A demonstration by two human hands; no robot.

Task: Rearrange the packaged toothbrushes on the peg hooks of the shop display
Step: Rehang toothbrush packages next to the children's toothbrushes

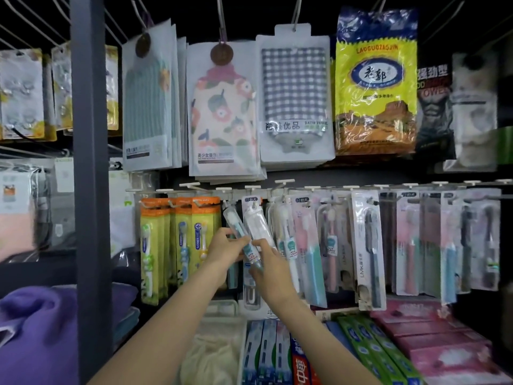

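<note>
Left hand [223,247]: grasps the teal toothbrush pack [241,234], tilted, its top near a peg hook [225,202].
Right hand [268,259]: pinches the same pack's lower end.
Progress: this pack looks not yet hung; the hanging row [369,245] to the right is crowded and uneven, so sorting remains.
Hidden: whether its hole sits on the hook is blurred.
</note>
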